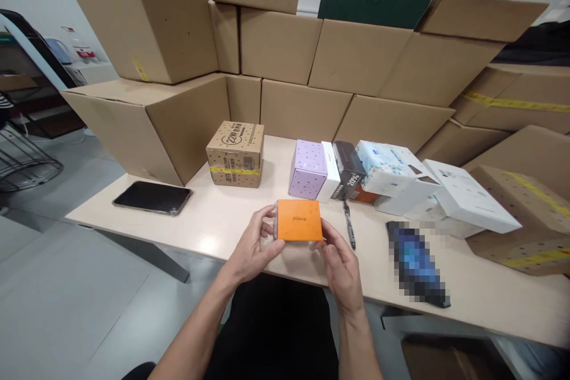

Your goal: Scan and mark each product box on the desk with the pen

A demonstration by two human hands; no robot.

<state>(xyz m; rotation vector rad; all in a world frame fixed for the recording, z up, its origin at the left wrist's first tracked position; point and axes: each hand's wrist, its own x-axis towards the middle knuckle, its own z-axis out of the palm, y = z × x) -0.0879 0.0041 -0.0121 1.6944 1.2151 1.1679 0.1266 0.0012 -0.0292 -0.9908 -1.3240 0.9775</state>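
Between my two hands is a small orange box [299,220] with faint dark print in its middle, held just over the front edge of the table. My left hand [258,243] grips its left side, the thumb at the lower corner and fingers along the edge. At the right side, my right hand [342,264] closes on the lower corner, some of its fingers hidden behind the box. Just beyond it stand a purple dotted box [307,169] and a slim white box [329,172]. A dark pen [349,225] lies to the right.
A phone [152,198] lies on the table [209,219] at the left, near a taped brown carton [236,154]. A dark box [350,169], a blue-white pack [385,167] and white boxes [472,193] stand right. A blurred-out dark item [416,264] lies in front. Large cartons [307,107] wall the back.
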